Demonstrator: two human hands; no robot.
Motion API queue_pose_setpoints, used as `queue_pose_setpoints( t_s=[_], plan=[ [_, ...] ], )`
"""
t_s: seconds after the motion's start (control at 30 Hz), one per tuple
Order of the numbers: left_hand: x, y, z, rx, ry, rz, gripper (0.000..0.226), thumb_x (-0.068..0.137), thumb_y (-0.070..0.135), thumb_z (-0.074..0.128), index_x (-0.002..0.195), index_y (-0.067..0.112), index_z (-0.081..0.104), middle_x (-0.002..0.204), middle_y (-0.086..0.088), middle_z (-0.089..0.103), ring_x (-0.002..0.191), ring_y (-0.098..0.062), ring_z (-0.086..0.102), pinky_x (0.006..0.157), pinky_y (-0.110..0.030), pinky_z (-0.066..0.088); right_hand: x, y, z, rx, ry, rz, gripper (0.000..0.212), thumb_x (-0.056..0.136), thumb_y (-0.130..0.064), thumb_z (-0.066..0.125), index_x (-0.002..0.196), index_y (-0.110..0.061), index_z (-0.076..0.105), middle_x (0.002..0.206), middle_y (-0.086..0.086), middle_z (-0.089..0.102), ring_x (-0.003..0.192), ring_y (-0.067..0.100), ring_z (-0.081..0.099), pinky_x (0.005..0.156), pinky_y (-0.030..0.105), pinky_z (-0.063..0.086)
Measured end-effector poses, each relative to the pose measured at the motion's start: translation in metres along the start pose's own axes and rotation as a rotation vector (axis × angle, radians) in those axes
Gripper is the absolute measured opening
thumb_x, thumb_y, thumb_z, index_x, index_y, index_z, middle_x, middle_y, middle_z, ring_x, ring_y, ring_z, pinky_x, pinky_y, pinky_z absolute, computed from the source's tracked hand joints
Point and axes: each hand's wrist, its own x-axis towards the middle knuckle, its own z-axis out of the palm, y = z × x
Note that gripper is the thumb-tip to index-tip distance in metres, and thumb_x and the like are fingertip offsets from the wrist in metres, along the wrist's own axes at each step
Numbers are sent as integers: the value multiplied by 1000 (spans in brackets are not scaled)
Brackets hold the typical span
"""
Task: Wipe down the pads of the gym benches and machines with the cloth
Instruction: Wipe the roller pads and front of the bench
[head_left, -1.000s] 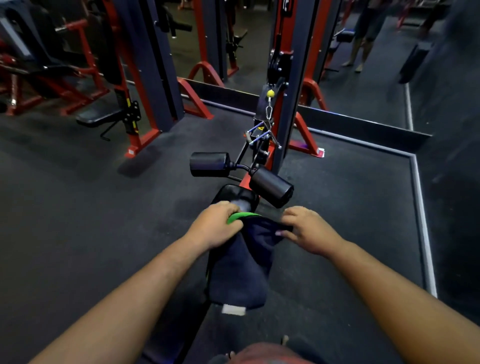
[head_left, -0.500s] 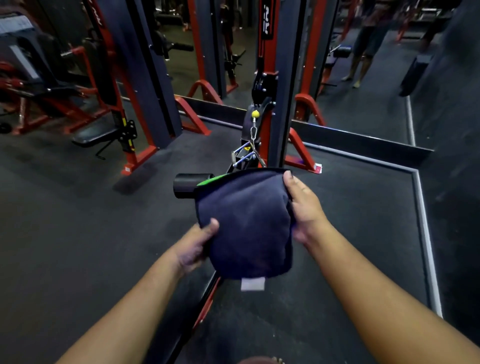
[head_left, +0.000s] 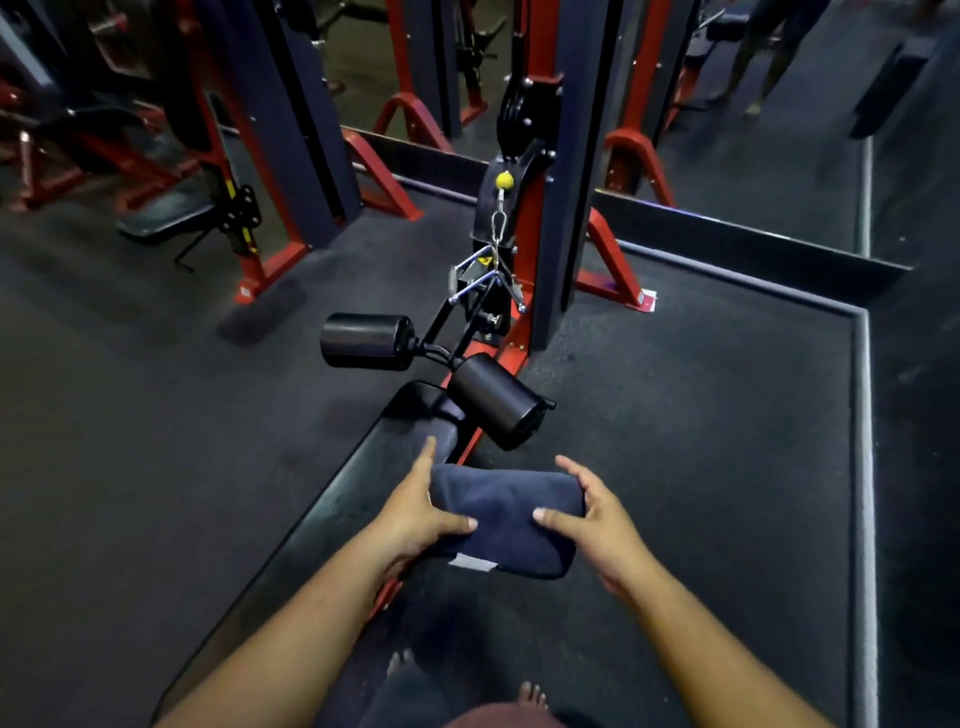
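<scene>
Head view: looking down over both forearms at a long bench pad on a red-framed cable machine.
Cloth: dark navy cloth (head_left: 506, 519), folded into a thick bundle with a small white tag on its near edge, held between the two hands over the right edge of the bench pad, about halfway along it.
Left hand: left hand (head_left: 415, 512) grips the cloth's left end, thumb on top pressing down, forefinger stretched out along the far side; the other fingers are tucked behind the cloth, can't see them.
Right hand: right hand (head_left: 597, 519) clamps the right end, thumb on top pointing inward, fingers wrapped round the far edge.
Bench pad: black bench pad (head_left: 332, 519) runs from the lower left up toward the machine, a faint sheen along its surface; its far end is rounded.
Rollers: two black foam rollers just past the pad's far end, left roller (head_left: 363, 341) lying sideways, right roller (head_left: 493, 402) angled toward us, near the cloth but not touching.
Cable: chrome handle (head_left: 485, 280) hangs from a chain under a yellow ball (head_left: 504, 180) on the red upright.
Floor: dark rubber floor (head_left: 701, 441) with a pale border strip along the right edge.
Feet: bare toes show at the bottom edge.
</scene>
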Motion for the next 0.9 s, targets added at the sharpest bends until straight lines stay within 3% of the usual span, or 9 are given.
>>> queue_pose_setpoints(
  t_s=[0.1, 0.17, 0.27, 0.4, 0.5, 0.6, 0.67, 0.77, 0.9],
  plan=[
    [26, 6, -10, 741, 221, 172, 62, 74, 47, 81, 131, 40, 60, 125, 7, 60, 122, -20, 55, 97, -39, 49, 21, -7, -4, -258, 113, -41, 43, 72, -18, 91, 105, -33, 67, 109, -8, 73, 103, 12, 69, 86, 28, 56],
    [49, 11, -17, 985, 341, 246, 41, 79, 65, 68, 110, 38, 69, 111, 8, 53, 114, -20, 51, 90, -42, 47, 38, -20, -1, -335, 267, -39, 20, 79, -28, 85, 87, -29, 67, 85, -12, 73, 84, 13, 70, 68, 27, 53],
    [92, 17, -18, 989, 249, 333, 38, 88, 65, 57, 101, 30, 67, 109, 8, 56, 114, -20, 53, 89, -40, 43, 68, -37, 7, -422, 442, -41, 21, 86, -40, 76, 86, -26, 59, 79, -11, 69, 78, 18, 67, 65, 35, 51],
    [189, 25, -27, 744, 92, 335, 24, 94, 52, 58, 105, 31, 58, 112, 6, 69, 115, -20, 61, 92, -38, 40, 150, -43, 27, -597, 664, -40, 35, 89, -39, 72, 113, -25, 51, 105, 5, 70, 101, 33, 64, 89, 47, 49],
    [276, 18, -28, 815, 17, 386, 29, 96, 50, 56, 119, 32, 55, 117, 6, 70, 118, -21, 60, 93, -39, 36, 225, -27, 53, -810, 750, 24, 73, 86, -48, 70, 145, -19, 39, 148, 13, 47, 137, 36, 43, 105, 61, 38],
    [358, -6, -29, 963, -8, 435, 33, 98, 51, 52, 123, 31, 56, 121, 5, 65, 122, -23, 55, 94, -42, 36, 299, 6, 87, -947, 509, 185, 99, 88, -76, 47, 162, -26, 4, 170, 12, -3, 155, 39, -3, 110, 77, 15],
    [405, -29, -36, 1027, -4, 567, 41, 94, 55, 47, 123, 29, 59, 127, 3, 59, 127, -24, 51, 100, -46, 36, 340, 40, 113, -959, 359, 285, 108, 82, -88, 31, 161, -27, -9, 169, 12, -16, 154, 39, -17, 112, 80, 7],
    [452, -41, -62, 1093, -69, 860, 78, 83, 76, 38, 136, 21, 53, 148, -6, 49, 145, -27, 39, 115, -56, 29, 361, 69, 140, -1095, 400, 323, 121, 73, -98, 23, 163, -19, 2, 169, 20, 0, 154, 46, -6, 110, 81, 10],
    [504, -25, -83, 1443, -381, 945, 143, 57, 96, 47, 161, 11, 0, 165, 0, -12, 155, -19, -4, 120, -58, -7, 379, 72, 136, -1212, 464, 250, 125, 71, -96, 41, 161, -12, 16, 165, 21, 22, 151, 45, 19, 108, 74, 25]
  ],
)
